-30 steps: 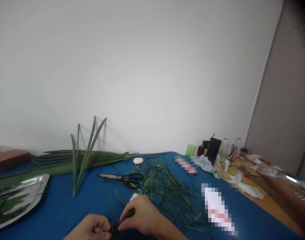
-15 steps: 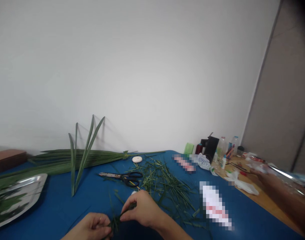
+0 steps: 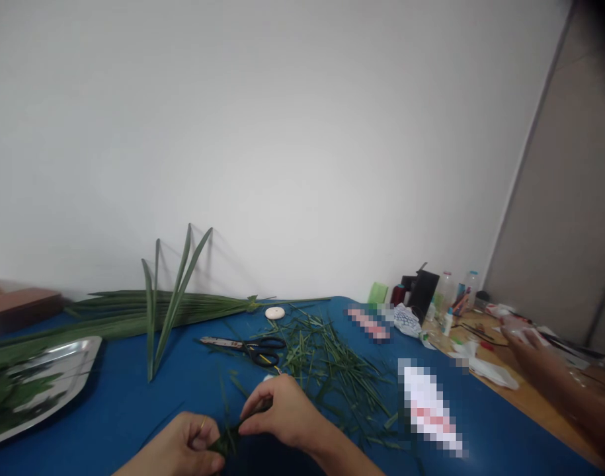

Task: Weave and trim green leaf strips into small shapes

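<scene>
My left hand (image 3: 183, 446) and my right hand (image 3: 280, 413) meet at the near edge of the blue table (image 3: 133, 410). Both pinch a small folded piece of green leaf strip (image 3: 227, 439) between thumb and fingers. A ring shows on a finger of the left hand. Black-handled scissors (image 3: 247, 347) lie just beyond the hands. To the right of them spreads a pile of cut leaf strips (image 3: 326, 367).
Long palm fronds (image 3: 148, 314) lie along the back left, some blades standing up. A metal tray (image 3: 39, 387) holds leaves at the left. A white disc (image 3: 275, 313) sits past the scissors. Bottles and clutter (image 3: 445, 304) stand at right, where another person's arm (image 3: 555, 380) reaches.
My hands stay pinched on the leaf strip with small finger shifts. The other person's arm at the right has moved slightly over the wooden table.
</scene>
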`<action>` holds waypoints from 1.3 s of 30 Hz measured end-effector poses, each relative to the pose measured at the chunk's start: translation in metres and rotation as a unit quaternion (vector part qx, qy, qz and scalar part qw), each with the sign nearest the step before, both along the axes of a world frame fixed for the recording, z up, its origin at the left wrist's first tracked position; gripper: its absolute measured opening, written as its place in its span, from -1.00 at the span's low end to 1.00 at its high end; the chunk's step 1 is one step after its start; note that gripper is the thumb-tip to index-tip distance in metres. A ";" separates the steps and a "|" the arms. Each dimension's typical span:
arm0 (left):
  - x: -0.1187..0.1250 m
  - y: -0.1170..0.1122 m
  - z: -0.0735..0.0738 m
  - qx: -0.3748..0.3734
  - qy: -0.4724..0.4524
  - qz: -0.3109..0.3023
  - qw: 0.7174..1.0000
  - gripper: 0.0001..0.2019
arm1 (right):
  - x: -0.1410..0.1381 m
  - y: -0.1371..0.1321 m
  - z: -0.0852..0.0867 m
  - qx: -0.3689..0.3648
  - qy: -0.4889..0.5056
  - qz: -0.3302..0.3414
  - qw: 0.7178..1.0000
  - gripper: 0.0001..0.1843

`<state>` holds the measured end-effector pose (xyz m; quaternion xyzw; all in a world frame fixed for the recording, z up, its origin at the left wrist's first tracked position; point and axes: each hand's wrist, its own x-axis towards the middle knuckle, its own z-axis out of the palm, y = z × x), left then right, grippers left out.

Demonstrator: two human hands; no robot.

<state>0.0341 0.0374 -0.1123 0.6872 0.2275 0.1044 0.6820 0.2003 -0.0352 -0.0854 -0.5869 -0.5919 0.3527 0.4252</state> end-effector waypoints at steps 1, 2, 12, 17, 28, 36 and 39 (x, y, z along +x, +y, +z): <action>0.000 0.000 0.001 -0.001 -0.004 0.000 1.000 -0.68 | 0.000 -0.001 0.002 -0.001 0.006 -0.001 1.000 -0.81; 0.000 0.000 0.001 -0.003 -0.010 0.000 1.000 -0.68 | -0.001 -0.001 0.003 -0.002 0.013 -0.002 1.000 -0.81; -0.001 0.012 -0.002 -0.041 -0.068 0.026 0.996 -0.69 | -0.003 0.003 0.003 -0.058 0.119 0.004 0.991 -0.74; -0.002 0.009 -0.003 -0.057 -0.100 0.048 0.992 -0.67 | -0.002 0.002 0.004 -0.090 0.186 0.026 0.978 -0.78; -0.001 0.004 -0.002 -0.076 -0.049 0.073 0.993 -0.64 | 0.004 0.004 0.001 -0.106 0.292 0.008 0.950 -0.78; -0.002 0.004 0.001 0.030 -0.141 0.107 0.984 -0.69 | -0.010 0.004 -0.006 -0.113 0.350 0.041 0.929 -0.74; -0.003 0.003 0.005 0.046 -0.149 0.093 0.983 -0.74 | -0.013 0.005 -0.007 -0.127 0.349 0.053 0.927 -0.73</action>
